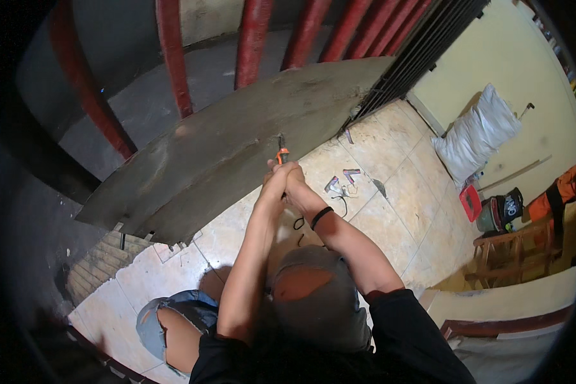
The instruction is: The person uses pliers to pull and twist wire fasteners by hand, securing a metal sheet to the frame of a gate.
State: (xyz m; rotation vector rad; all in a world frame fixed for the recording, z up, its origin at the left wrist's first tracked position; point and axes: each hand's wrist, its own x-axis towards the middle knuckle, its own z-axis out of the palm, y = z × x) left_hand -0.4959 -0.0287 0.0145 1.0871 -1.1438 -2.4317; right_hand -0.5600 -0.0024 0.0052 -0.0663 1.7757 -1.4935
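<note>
My left hand [274,182] and my right hand [293,175] are clasped together around one tool [283,155] with an orange collar. Its handle is hidden in my fingers, so I cannot tell its exact kind. A narrow dark end points away from me and meets, or nearly meets, the low grey cement wall [237,144]. A small rough mark shows on the wall at that tip. Black cord [299,223] lies in loops on the floor just below my hands. My right wrist wears a black band.
Red bars [253,45] rise above the wall, beside a black metal gate [397,83]. Small purple-and-white pieces [351,173] and a dark scrap [379,187] lie on the floor tiles [390,224]. A white sack [477,134], red container [470,203] and wooden rack [512,256] stand right.
</note>
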